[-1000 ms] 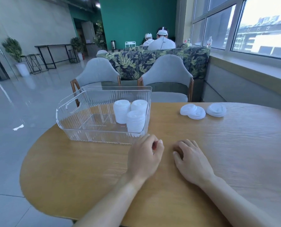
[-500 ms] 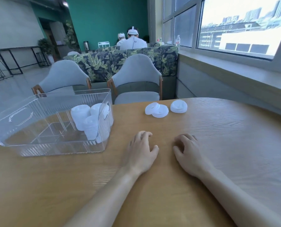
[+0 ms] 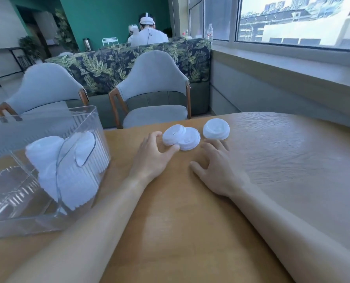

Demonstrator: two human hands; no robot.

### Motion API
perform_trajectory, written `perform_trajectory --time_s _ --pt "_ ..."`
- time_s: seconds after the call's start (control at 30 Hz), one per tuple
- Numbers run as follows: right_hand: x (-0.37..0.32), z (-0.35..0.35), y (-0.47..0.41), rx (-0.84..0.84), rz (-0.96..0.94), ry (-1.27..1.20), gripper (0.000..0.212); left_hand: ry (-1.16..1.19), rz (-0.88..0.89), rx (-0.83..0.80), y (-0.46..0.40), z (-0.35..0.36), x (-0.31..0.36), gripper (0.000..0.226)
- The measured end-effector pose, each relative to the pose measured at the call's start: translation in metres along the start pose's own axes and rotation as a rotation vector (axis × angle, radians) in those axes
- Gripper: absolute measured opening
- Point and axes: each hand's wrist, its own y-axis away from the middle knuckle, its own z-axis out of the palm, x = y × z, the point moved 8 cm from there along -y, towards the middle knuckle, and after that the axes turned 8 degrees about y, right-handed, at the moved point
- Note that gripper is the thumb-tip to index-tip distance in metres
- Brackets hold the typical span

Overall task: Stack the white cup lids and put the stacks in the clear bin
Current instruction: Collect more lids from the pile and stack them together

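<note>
Table (image 3: 190, 231): round wooden top, both forearms stretched out across it.
Left hand (image 3: 151, 158): fingers spread, not closed on anything; thumb tip touching the near edge of the overlapping lids.
Right hand (image 3: 217, 168): flat-ish on the wood, fingers apart, empty; fingertips just short of the single lid.
Overlapping lids (image 3: 180, 137): two white ones near the far edge, left one resting partly on the right one.
Single lid (image 3: 216, 129): just right of the pair, apart from them, dome up.
Clear bin (image 3: 11, 219): ribbed plastic, at the table's left side.
Stacks in bin (image 3: 62, 170): about three white lid stacks, standing against the wall nearest the hands; exact count blurred thru the ribs.
Chairs (image 3: 153, 94): two grey ones behind the table.
</note>
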Motion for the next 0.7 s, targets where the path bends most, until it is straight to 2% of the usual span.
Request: perform_trajectory --time_s 0.1,0.23,0.4,0.53,0.7 --pt "-0.002 0.006 -0.026 0.043 -0.034 0.001 0.066 0.077 -0.020 -0.039 -0.027 0.005 -0.007 0.093" --pt "-0.005 0.013 -0.055 0.107 -0.055 -0.002 0.078 0.144 -0.022 -0.075 -0.050 0.011 -0.012 0.100" --pt "-0.006 0.022 -0.071 0.118 -0.066 0.018 0.078 0.174 0.001 -0.063 -0.064 0.013 -0.017 0.083" --pt "-0.006 0.020 -0.068 0.148 -0.061 0.007 0.071 0.221 0.018 -0.003 -0.059 0.007 -0.016 0.088" --pt "-0.008 0.011 -0.053 0.181 -0.054 -0.049 0.076 0.277 0.009 0.092 -0.036 -0.010 -0.012 0.075"
